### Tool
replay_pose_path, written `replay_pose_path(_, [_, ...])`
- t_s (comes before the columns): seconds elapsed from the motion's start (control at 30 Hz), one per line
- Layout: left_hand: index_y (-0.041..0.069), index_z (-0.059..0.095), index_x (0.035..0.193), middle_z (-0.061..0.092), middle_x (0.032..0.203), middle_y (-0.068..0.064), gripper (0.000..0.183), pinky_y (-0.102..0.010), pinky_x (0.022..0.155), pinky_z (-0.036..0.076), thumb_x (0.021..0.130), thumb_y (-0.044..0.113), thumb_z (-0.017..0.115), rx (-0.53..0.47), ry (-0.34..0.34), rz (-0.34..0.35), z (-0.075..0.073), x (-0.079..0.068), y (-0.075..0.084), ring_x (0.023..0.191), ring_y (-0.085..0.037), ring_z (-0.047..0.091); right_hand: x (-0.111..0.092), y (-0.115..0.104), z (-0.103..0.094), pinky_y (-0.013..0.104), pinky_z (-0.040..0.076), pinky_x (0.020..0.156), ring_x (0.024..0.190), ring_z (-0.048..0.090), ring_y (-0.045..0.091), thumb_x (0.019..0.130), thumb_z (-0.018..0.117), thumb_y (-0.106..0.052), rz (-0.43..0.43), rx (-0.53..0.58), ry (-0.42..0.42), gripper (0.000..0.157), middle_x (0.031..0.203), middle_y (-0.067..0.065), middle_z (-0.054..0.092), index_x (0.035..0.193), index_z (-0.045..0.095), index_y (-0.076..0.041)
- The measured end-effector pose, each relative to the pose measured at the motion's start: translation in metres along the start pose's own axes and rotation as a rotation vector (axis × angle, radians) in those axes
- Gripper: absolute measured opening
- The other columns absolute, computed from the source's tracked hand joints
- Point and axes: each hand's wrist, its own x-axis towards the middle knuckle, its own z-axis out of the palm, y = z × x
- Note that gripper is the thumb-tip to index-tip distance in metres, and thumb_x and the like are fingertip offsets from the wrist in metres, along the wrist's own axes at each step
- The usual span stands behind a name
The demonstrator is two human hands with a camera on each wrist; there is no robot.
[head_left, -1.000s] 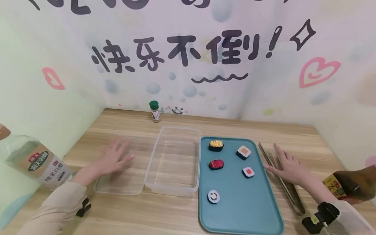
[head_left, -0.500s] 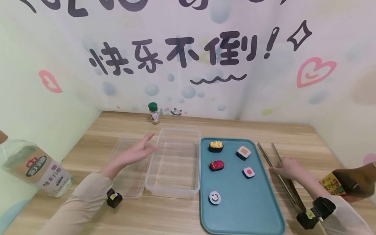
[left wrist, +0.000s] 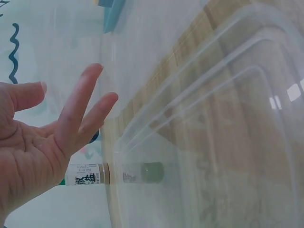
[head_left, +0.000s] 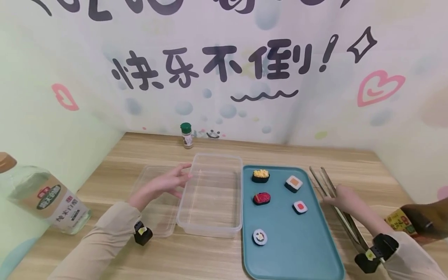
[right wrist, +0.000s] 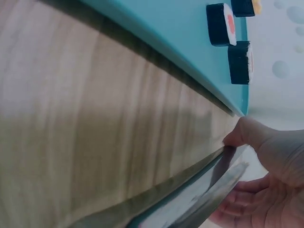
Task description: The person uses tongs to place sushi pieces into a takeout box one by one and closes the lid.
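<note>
My left hand [head_left: 169, 182] reaches to the left rim of a clear plastic container [head_left: 210, 230], over its flat clear lid [head_left: 159, 219]. In the left wrist view its fingers are spread and loosely bent, with nothing between them. To the right, my right hand [head_left: 344, 200] holds metal tongs [head_left: 356, 230] beside the tray; in the right wrist view the thumb lies on one arm and the fingers curl at the other. The blue tray [head_left: 294, 252] carries several sushi pieces, among them a corn-topped one [head_left: 260, 175], a red-topped one [head_left: 261, 198] and a round roll [head_left: 259, 237].
A vinegar bottle [head_left: 52, 202] stands at the left, and a dark brown bottle [head_left: 420, 221] at the far right. Behind the container stands a small green-capped shaker [head_left: 187, 136], close to the printed backdrop.
My left hand has moved right from over the lid to the container's left rim. My right hand has closed its fingers around the tongs, whose arms now stand nearer together.
</note>
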Motion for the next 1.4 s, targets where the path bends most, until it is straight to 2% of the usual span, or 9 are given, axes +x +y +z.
replay_pose_path(0.17, [0.008,0.009,0.146,0.026,0.141,-0.033,0.059,-0.036,0.074,0.057,0.098,0.028,0.038,0.008,-0.002,0.006,0.001,0.002,-0.002,0.123,-0.048,0.039,0.005,-0.008,-0.011,0.030,0.040,0.045,0.055,0.043,0.020,0.081,0.062,-0.013,-0.016,0.031,0.071,0.033,0.062,0.011,0.043,0.078,0.042,0.013])
replay_pose_path(0.3, [0.007,0.009,0.145,0.026,0.141,-0.034,0.058,-0.037,0.075,0.057,0.099,0.028,0.037,0.010,0.002,0.009,0.000,0.001,-0.002,0.122,-0.048,0.039,0.009,-0.016,-0.019,0.032,0.041,0.048,0.059,0.046,0.022,0.081,0.062,-0.012,-0.095,0.006,0.114,0.036,0.069,0.017,0.047,0.090,0.043,0.017])
replay_pose_path(0.43, [0.006,0.010,0.145,0.027,0.140,-0.034,0.057,-0.037,0.074,0.057,0.099,0.026,0.037,0.009,0.008,0.006,0.001,0.002,-0.002,0.122,-0.048,0.039,0.013,-0.026,-0.024,0.031,0.040,0.052,0.064,0.047,0.021,0.081,0.064,-0.014,-0.218,-0.052,0.131,0.040,0.077,0.016,0.049,0.102,0.044,0.014])
replay_pose_path(0.57, [0.006,0.010,0.145,0.026,0.141,-0.033,0.056,-0.037,0.074,0.057,0.099,0.025,0.036,0.012,0.009,0.003,0.002,0.003,-0.002,0.123,-0.048,0.039,0.014,-0.037,-0.027,0.029,0.042,0.056,0.069,0.049,0.019,0.080,0.065,-0.015,-0.332,-0.125,0.143,0.037,0.086,0.015,0.052,0.107,0.049,0.005])
replay_pose_path(0.77, [0.007,0.010,0.145,0.025,0.143,-0.032,0.055,-0.038,0.074,0.057,0.099,0.024,0.035,0.009,0.015,0.000,0.003,0.003,-0.002,0.123,-0.047,0.039,0.016,-0.055,-0.031,0.020,0.037,0.050,0.065,0.045,0.009,0.077,0.068,-0.012,-0.529,-0.244,0.123,0.039,0.089,0.009,0.055,0.112,0.055,0.001])
replay_pose_path(0.93, [0.005,0.010,0.145,0.025,0.142,-0.032,0.055,-0.038,0.074,0.057,0.100,0.025,0.035,0.011,0.015,0.016,0.004,0.001,-0.002,0.123,-0.048,0.039,0.020,-0.069,-0.035,0.018,0.033,0.049,0.063,0.041,0.007,0.078,0.068,-0.013,-0.557,-0.296,0.060,0.040,0.087,0.007,0.054,0.114,0.057,0.001])
replay_pose_path(1.13, [0.005,0.010,0.145,0.026,0.142,-0.032,0.054,-0.041,0.074,0.057,0.100,0.022,0.033,-0.008,0.017,0.022,0.006,0.002,-0.003,0.123,-0.049,0.039,0.026,-0.078,-0.036,0.017,0.034,0.049,0.063,0.042,0.006,0.078,0.070,-0.017,-0.643,-0.390,0.069,0.038,0.081,0.001,0.053,0.112,0.062,-0.002])
replay_pose_path(1.4, [0.005,0.011,0.145,0.029,0.139,-0.034,0.057,-0.041,0.074,0.057,0.099,0.026,0.037,-0.023,0.027,0.004,0.005,0.003,-0.003,0.122,-0.047,0.041,0.026,-0.088,-0.040,0.018,0.032,0.047,0.059,0.040,0.003,0.082,0.066,-0.025,-0.686,-0.457,0.055,0.035,0.078,-0.004,0.052,0.113,0.063,-0.009])
